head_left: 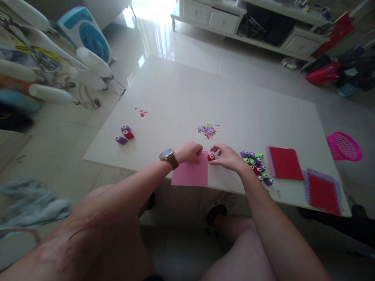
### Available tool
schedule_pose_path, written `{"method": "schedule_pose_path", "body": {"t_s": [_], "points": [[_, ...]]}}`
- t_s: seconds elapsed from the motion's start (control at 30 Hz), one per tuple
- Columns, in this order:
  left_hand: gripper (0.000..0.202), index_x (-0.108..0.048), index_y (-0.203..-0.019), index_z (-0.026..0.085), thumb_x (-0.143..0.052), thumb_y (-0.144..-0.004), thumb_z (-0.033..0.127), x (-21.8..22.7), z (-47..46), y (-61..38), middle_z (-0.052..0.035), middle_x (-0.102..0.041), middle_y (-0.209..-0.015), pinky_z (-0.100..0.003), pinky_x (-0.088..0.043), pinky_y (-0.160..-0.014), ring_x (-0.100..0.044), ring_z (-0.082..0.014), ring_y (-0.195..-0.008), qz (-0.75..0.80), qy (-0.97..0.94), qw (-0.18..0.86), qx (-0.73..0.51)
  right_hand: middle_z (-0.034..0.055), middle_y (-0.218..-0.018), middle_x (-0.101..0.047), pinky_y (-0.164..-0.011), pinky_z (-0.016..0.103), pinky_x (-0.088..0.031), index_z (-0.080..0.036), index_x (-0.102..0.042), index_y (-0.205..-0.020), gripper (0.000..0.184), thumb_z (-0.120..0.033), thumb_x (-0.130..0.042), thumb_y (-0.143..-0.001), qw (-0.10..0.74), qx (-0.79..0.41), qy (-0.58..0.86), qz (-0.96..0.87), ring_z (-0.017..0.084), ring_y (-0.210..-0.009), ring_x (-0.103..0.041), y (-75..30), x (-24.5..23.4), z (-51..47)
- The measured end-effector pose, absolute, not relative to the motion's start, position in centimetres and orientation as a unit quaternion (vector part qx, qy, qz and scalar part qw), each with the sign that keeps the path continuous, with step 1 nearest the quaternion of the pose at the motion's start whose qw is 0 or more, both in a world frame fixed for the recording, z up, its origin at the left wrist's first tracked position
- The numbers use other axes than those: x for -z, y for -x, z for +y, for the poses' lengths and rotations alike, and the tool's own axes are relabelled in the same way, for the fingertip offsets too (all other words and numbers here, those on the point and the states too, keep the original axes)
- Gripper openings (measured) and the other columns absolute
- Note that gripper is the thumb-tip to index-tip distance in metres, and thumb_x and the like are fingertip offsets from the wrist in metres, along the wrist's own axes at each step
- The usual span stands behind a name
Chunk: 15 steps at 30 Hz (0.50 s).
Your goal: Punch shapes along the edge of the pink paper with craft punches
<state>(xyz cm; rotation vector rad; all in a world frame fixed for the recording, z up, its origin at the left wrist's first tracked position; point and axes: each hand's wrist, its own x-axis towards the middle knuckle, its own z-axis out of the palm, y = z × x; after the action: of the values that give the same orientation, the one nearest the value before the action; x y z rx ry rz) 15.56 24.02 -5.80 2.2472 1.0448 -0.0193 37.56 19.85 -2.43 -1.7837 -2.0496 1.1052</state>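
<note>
A sheet of pink paper [190,174] lies at the table's front edge and partly overhangs it. My left hand [190,151], with a watch [167,154] on its wrist, presses on the sheet's upper part, fingers curled in and closed. At the sheet's upper right corner sits a small red craft punch [211,157] with a white and black round top. My right hand [225,157] curves around this punch from the right. Its thumb is at the punch's lower edge and its other fingers are spread above, with a gap visible.
Colourful paper bits [207,130] lie beyond my hands, red bits [142,113] farther left. Several purple, green and red punches [257,170] cluster right; purple and red ones [128,134] stand left. Red paper stacks [286,163] lie right, near a pink basket [345,147].
</note>
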Motion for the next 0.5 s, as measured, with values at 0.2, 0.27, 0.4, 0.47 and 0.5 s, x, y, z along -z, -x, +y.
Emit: {"method": "schedule_pose_path", "body": {"t_s": [0.2, 0.27, 0.4, 0.47, 0.5], "points": [[0.024, -0.068, -0.084, 0.023, -0.08, -0.069, 0.036, 5.5, 24.2, -15.6, -0.0017, -0.071, -0.084, -0.03, -0.036, -0.063, -0.061, -0.0189, -0.077, 0.402, -0.857, 0.322, 0.019, 0.0048, -0.088, -0.074, -0.075, 0.029, -0.047, -0.022, -0.074, -0.084, 0.018, -0.011, -0.064, -0.075, 0.073, -0.286, 0.599, -0.744, 0.02, -0.082, -0.064, -38.2, 2.6, 19.6], [0.024, -0.068, -0.084, 0.023, -0.08, -0.069, 0.036, 5.4, 24.2, -15.6, -0.0015, -0.071, -0.083, -0.03, -0.035, -0.062, -0.06, -0.0185, -0.076, 0.401, -0.856, 0.324, 0.018, 0.0065, -0.088, -0.074, -0.075, 0.03, -0.046, -0.022, -0.074, -0.083, 0.019, -0.009, -0.063, -0.073, 0.046, -0.225, 0.63, -0.742, 0.022, -0.082, -0.064, -39.5, 2.2, 19.8], [0.022, -0.066, -0.081, 0.022, -0.079, -0.069, 0.036, 5.3, 24.1, -15.3, -0.0011, -0.07, -0.081, -0.029, -0.034, -0.061, -0.059, -0.0177, -0.074, 0.407, -0.854, 0.325, 0.018, 0.0081, -0.087, -0.073, -0.076, 0.032, -0.047, -0.023, -0.074, -0.085, 0.014, -0.015, -0.064, -0.078, -0.057, -0.155, 0.696, -0.699, 0.024, -0.086, -0.064, -42.2, 1.5, 19.6], [0.022, -0.065, -0.08, 0.022, -0.079, -0.069, 0.036, 5.3, 24.1, -15.2, -0.001, -0.069, -0.08, -0.03, -0.033, -0.061, -0.058, -0.0174, -0.073, 0.408, -0.853, 0.324, 0.02, 0.0101, -0.091, -0.073, -0.078, 0.034, -0.048, -0.022, -0.075, -0.089, 0.014, -0.019, -0.064, -0.082, -0.111, -0.136, 0.722, -0.669, 0.026, -0.091, -0.064, -42.9, 1.2, 19.3], [0.023, -0.065, -0.079, 0.022, -0.079, -0.069, 0.036, 5.3, 24.1, -15.1, -0.0009, -0.069, -0.079, -0.029, -0.033, -0.061, -0.057, -0.0174, -0.073, 0.409, -0.853, 0.324, 0.02, 0.0112, -0.095, -0.073, -0.08, 0.035, -0.048, -0.021, -0.074, -0.093, 0.016, -0.018, -0.063, -0.082, -0.123, -0.129, 0.726, -0.664, 0.027, -0.095, -0.063, -42.9, 1.2, 19.2]]}}
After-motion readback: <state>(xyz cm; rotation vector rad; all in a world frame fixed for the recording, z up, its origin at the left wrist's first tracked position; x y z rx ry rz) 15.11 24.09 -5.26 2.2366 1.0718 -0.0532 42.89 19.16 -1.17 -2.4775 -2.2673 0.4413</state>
